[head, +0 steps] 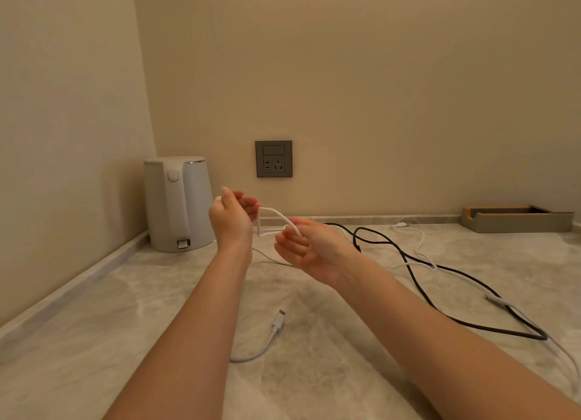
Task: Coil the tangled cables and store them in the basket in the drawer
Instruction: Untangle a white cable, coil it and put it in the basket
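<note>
Two hands hold one thin white cable [271, 211] in the air above the desk [119, 325], near its rear edge. The left hand [232, 220] has its grip closed, fingers curled round one end of a small loop of the cable, thumb pointing up. The right hand [309, 247] lies palm up, and its grip is narrow, the fingertips pinching the other end of the same loop. The loop runs as two short strands between the hands.

Behind the right hand, a black cable [408, 258] sprawls in loose curves over the right half of the desk, reaching towards the right edge. More white cable [419, 250] crosses it there; how these strands join the held one I cannot tell. Between the forearms, nearer the front edge, a white USB-C plug [279, 320] lies flat on its own lead, which curves away under the left forearm.

A white electric kettle [177, 203] stands upright in the rear left corner. A grey wall socket [273, 159] sits on the wall above the rear edge. A grey tray [515, 223] with an orange inner rim rests at the rear right.
</note>
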Available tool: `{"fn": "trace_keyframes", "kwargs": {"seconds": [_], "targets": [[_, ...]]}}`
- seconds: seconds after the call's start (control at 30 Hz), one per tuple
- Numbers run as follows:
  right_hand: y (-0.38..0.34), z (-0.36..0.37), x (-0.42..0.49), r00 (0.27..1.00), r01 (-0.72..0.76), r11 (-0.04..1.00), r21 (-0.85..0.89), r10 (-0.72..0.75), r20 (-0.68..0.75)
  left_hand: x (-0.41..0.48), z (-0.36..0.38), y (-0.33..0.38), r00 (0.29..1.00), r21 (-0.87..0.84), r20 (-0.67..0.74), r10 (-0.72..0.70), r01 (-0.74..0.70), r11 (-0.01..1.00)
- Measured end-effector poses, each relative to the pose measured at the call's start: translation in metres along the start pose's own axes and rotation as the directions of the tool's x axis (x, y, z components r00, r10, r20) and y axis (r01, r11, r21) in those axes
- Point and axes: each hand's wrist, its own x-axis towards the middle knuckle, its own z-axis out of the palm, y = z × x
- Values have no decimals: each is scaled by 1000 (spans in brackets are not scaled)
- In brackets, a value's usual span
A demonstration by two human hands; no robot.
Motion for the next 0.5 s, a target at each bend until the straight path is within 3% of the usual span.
{"fn": "trace_keyframes", "kwargs": {"seconds": [0.2,0.33,0.4,0.43,0.47,0.5], "targets": [[9,4,-2,977,205,960,193,-211,13,-3,6,-7,992,30,82,-95,93,995],[3,4,-3,978,192,946,261,-206,29,-5,6,-5,975,63,155,-158,150,987],[-2,0,-3,971,217,970,107,-226,78,-5,6,-5,963,130,197,-182,158,979],[-5,-2,-4,959,267,961,-67,-258,119,-5,4,-5,957,181,221,-189,150,972],[-9,-6,-4,940,334,898,-286,-296,169,-6,3,-5,946,230,250,-206,148,962],[-14,-10,-4,915,403,764,-504,-338,219,-6,1,-4,928,269,288,-235,158,950]]}}
